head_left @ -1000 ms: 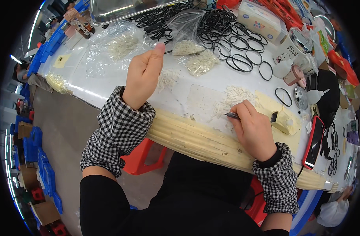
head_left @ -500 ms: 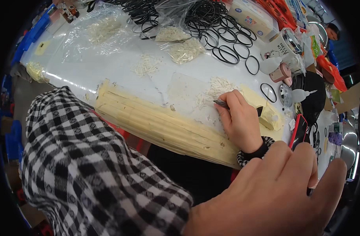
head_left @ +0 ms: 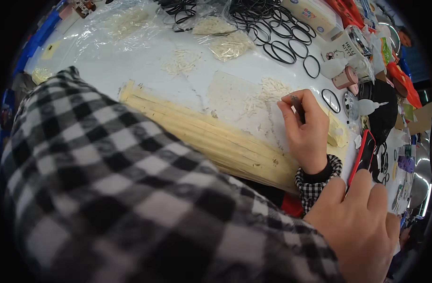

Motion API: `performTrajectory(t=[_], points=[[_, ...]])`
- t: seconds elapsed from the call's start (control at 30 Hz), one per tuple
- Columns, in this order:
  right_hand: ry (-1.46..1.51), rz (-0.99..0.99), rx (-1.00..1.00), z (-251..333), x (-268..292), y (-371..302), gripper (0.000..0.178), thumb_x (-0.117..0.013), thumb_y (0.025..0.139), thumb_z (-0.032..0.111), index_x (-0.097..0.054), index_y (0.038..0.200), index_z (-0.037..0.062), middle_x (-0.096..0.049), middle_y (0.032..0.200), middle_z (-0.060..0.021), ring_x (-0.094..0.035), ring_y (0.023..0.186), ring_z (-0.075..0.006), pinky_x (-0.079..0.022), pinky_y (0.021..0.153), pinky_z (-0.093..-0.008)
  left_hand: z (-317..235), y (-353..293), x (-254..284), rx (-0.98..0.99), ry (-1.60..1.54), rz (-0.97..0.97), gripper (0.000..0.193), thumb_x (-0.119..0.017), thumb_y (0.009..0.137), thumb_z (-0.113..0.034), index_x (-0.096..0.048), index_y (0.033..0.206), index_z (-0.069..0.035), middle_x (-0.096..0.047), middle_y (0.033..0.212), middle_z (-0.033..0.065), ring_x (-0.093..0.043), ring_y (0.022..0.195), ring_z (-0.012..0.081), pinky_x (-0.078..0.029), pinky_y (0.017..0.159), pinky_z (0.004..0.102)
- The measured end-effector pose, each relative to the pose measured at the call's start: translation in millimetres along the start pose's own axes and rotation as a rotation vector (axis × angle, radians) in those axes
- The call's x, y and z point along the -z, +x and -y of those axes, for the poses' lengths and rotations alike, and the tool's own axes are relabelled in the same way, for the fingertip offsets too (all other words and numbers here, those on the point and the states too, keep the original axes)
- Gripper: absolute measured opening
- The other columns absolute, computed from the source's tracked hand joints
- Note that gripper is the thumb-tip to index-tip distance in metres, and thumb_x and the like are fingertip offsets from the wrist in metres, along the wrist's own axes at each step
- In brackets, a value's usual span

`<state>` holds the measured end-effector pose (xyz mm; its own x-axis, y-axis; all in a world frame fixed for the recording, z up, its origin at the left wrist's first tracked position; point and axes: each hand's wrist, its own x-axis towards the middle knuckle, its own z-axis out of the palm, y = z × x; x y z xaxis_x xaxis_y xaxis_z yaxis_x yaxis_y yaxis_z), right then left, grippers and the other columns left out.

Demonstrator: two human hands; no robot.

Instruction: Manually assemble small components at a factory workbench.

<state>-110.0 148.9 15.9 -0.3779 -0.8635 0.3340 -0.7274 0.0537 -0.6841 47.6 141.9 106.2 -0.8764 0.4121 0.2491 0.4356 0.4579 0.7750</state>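
My right hand (head_left: 310, 129) is closed around a slim dark-grey tool (head_left: 298, 109), held upright between thumb and fingers; its exact kind does not show. It hovers just above the near edge of a heap of small off-white pieces (head_left: 272, 89), beside a clear flat sheet (head_left: 230, 92) on the white table. My left arm, in a black-and-white checked sleeve, crosses in front to the lower right. There my left hand (head_left: 359, 226) lies against the right forearm's sleeve (head_left: 312, 193), fingers curled and their tips hidden.
A yellow-taped padded edge (head_left: 211, 137) runs along the table's near side. Black rubber rings (head_left: 279, 52), bags of off-white pieces (head_left: 230, 45) and a tissue pack (head_left: 315, 19) lie at the back. To the right are a red-edged phone (head_left: 362, 155), squeeze bottle (head_left: 369, 107) and pink-lidded jar (head_left: 345, 78).
My right hand has lifted from the pieces and turned its tool from flat to upright. My left hand has drawn lower and curled beside the right sleeve; its arm covers more of the padded edge.
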Motion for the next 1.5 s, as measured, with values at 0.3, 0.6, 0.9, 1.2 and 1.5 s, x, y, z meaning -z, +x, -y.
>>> performTrajectory(t=[0.3,0.6,0.9,1.2,1.5], points=[[0.458,-0.103,-0.141,0.2,12.4,5.3,0.012,-0.063,0.085,0.005,-0.063,0.095,0.0000,-0.057,0.071,0.0049,-0.039,0.058,0.0006,-0.030,0.050,-0.0162,52.2,-33.3,21.1,0.213,-0.521,-0.268,0.009,-0.063,0.077,-0.009,-0.060,0.079,-0.001,-0.062,0.071,0.0115,-0.062,0.071,0.0249,-0.049,0.064,0.0345],[0.786,-0.022,-0.369,10.2,22.8,5.6,0.013,-0.064,0.085,0.009,-0.062,0.096,0.0011,-0.059,0.078,0.0043,-0.044,0.062,-0.0002,-0.034,0.056,-0.0159,136.0,-37.7,44.1,0.450,-0.990,-0.668,0.024,-0.059,0.090,-0.016,-0.060,0.107,0.001,-0.065,0.096,0.0096,-0.062,0.083,0.0119,-0.051,0.074,0.0237],[0.864,-0.068,-0.324,9.1,27.5,5.3,0.012,-0.062,0.087,0.007,-0.060,0.096,0.0000,-0.062,0.090,-0.0008,-0.055,0.074,-0.0037,-0.042,0.067,-0.0171,138.6,-29.2,67.2,0.453,-1.074,-0.596,0.019,-0.058,0.091,-0.016,-0.062,0.102,-0.001,-0.066,0.091,0.0078,-0.063,0.079,0.0109,-0.052,0.071,0.0223],[0.378,-0.164,-0.037,0.3,21.1,6.7,0.010,-0.067,0.079,-0.001,-0.065,0.088,0.0012,-0.055,0.080,-0.0003,-0.051,0.065,-0.0038,-0.039,0.054,-0.0185,148.6,-36.2,67.0,0.415,-1.247,-0.579,0.021,-0.057,0.091,-0.019,-0.062,0.101,-0.001,-0.066,0.093,0.0064,-0.063,0.080,0.0088,-0.052,0.073,0.0211],[-0.112,-0.304,0.331,9.6,17.3,6.5,0.021,-0.072,0.068,-0.005,-0.066,0.087,0.0031,-0.054,0.075,-0.0050,-0.052,0.056,-0.0137,-0.041,0.047,-0.0234,154.4,-39.0,63.2,0.369,-1.242,-0.591,0.016,-0.055,0.092,-0.012,-0.060,0.102,-0.001,-0.062,0.087,0.0033,-0.056,0.074,0.0074,-0.047,0.068,0.0201]])
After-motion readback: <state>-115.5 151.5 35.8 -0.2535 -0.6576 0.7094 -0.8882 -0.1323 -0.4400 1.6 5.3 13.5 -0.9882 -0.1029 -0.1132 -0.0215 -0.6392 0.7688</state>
